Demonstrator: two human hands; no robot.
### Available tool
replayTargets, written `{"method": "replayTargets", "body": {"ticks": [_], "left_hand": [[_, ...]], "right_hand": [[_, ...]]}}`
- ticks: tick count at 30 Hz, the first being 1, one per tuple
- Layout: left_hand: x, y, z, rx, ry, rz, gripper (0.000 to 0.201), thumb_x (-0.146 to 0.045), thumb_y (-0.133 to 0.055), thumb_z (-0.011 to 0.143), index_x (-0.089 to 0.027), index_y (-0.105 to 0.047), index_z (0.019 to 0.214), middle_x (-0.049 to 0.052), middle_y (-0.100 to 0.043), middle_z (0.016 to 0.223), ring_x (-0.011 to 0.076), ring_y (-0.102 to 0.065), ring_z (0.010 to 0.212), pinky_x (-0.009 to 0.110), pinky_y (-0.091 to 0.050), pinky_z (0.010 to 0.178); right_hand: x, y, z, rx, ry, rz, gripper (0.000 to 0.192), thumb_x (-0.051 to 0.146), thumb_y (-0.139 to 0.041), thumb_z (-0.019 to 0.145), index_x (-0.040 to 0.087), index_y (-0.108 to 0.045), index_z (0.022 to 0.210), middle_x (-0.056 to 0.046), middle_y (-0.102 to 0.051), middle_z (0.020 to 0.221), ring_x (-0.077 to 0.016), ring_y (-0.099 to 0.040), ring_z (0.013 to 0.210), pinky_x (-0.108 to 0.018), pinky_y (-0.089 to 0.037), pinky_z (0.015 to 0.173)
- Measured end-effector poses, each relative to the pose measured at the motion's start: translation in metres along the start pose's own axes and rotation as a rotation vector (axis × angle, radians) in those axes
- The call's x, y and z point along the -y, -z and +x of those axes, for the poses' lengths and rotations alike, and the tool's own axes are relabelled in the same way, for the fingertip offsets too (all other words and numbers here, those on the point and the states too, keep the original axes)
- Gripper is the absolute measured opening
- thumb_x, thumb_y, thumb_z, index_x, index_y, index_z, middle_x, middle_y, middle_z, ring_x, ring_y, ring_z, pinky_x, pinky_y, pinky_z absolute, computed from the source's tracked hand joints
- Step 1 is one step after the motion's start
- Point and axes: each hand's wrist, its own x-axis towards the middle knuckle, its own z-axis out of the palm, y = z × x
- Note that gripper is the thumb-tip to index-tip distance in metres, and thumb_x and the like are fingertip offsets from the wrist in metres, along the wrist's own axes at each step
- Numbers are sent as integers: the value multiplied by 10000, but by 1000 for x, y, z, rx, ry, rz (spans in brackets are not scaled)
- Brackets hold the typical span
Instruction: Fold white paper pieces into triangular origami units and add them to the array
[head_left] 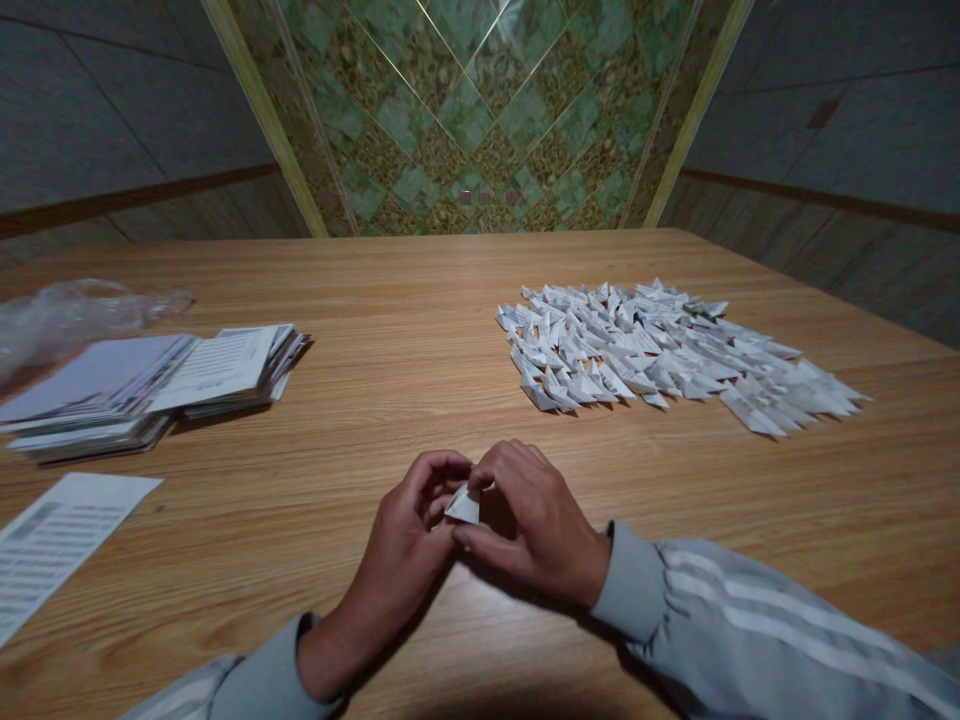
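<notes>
A small folded white paper piece [463,506] is pinched between both hands just above the wooden table [390,300], near its front edge. My left hand [405,545] grips the piece from the left with fingers curled. My right hand [529,520] holds it from the right, thumb and fingertips pressed on the fold. Both wrists come from grey sleeves with white stripes. Most of the paper is hidden behind my fingers.
A wide pile of folded white paper triangles [660,350] lies at the right back. A stack of printed paper slips [150,385] sits at the left, a crumpled clear plastic bag [67,315] behind it. One printed sheet [52,540] lies at the front left.
</notes>
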Motion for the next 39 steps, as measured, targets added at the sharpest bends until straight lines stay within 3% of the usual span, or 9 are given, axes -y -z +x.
{"method": "replayTargets", "body": {"ticks": [2, 5, 10, 13, 17, 22, 29, 33, 39], "left_hand": [[1, -1, -1, 8, 8, -3, 311, -84, -662, 722, -218, -633, 1000, 14, -676, 980, 175, -649, 952, 258, -521, 838], [1, -1, 0, 10, 41, -21, 256, -145, -672, 792, -216, -612, 1030, 26, -672, 1017, 172, -654, 975, 258, -524, 834], [0, 1, 2, 64, 149, -112, 191, -200, -659, 835, -216, -571, 1004, -9, -682, 842, 128, -639, 727, 214, -498, 631], [0, 3, 2, 53, 149, -150, 126, -212, -688, 828, -204, -575, 882, -26, -666, 772, 109, -605, 662, 208, -475, 611], [-2, 5, 2, 11, 187, -249, 191, -218, -773, 769, -180, -592, 818, 39, -721, 996, 156, -664, 858, 254, -506, 764], [-3, 5, 2, 10, 208, -414, 200, -293, -720, 846, -183, -604, 966, 95, -712, 1165, 212, -682, 1008, 306, -516, 856], [4, 3, 2, 3, 141, -284, 439, -235, -805, 785, -243, -560, 1148, 74, -643, 1313, 194, -704, 1021, 290, -562, 857], [4, 0, -5, 49, 61, -168, 454, -241, -730, 864, -311, -547, 1273, 54, -592, 1398, 189, -687, 1102, 277, -560, 904], [5, 1, -5, 71, 49, -95, 460, -251, -725, 861, -293, -580, 1296, 72, -621, 1373, 215, -673, 1135, 292, -550, 930]], "right_hand": [[-1, -1, -1, -15, -18, -24, 108, 163, -592, 870, 190, -540, 961, -37, -589, 869, -195, -538, 807, -313, -387, 710], [-3, -1, -2, -32, -3, -64, 142, 79, -524, 851, 183, -549, 945, -43, -582, 860, -195, -532, 807, -310, -386, 711], [-5, 1, -4, 61, 12, -144, 139, 119, -512, 913, 186, -603, 992, -43, -576, 873, -194, -528, 796, -307, -371, 688], [-4, 3, -5, 83, -10, -151, 165, 133, -518, 923, 199, -616, 1037, -38, -567, 887, -188, -526, 791, -302, -375, 688], [-4, 4, -4, 68, -35, -110, 166, 113, -509, 915, 200, -616, 1008, -42, -560, 915, -183, -530, 814, -296, -397, 707], [-2, 5, -2, 51, -34, -13, 168, 114, -489, 925, 183, -612, 1016, -73, -570, 990, -193, -547, 904, -307, -441, 774], [0, 7, 0, -29, -103, 140, 87, 139, -543, 902, 167, -614, 944, -50, -578, 900, -183, -554, 841, -306, -431, 733], [-1, 8, 3, -35, -257, 252, 79, 167, -676, 867, 162, -636, 935, -19, -590, 863, -156, -549, 779, -273, -410, 681], [-3, 4, 3, -61, -283, 353, 98, 123, -741, 834, 174, -670, 789, -5, -601, 811, -155, -576, 811, -266, -423, 708]]}}
